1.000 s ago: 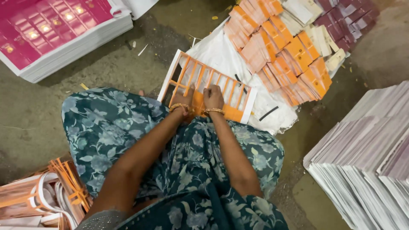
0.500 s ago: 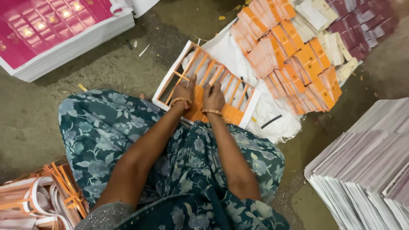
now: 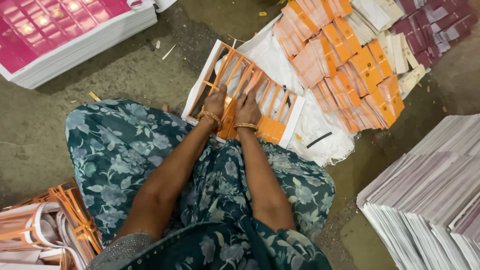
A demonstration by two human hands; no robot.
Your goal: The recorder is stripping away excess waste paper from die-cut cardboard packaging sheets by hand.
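Pressing: left hand (image 3: 216,102), right hand (image 3: 247,109) | orange die-cut sheet (image 3: 250,97) | concrete floor (image 3: 125,75) (gritty)

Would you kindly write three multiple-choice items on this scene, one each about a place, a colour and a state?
1. Where does the pink-topped stack lie?
A. top left on the floor
B. on the lap
C. under the hands

2. What colour are the bars of the die-cut sheet under the hands?
A. blue
B. orange
C. green

3. How are the left hand and the right hand placed?
A. raised in the air
B. both pressing flat on the sheet
C. one holding scissors

Answers: 1 A, the stack sits in the upper left corner on the concrete floor; 2 B, the frame's strips are orange with white edges; 3 B, both palms rest side by side on the sheet, and no tool shows.
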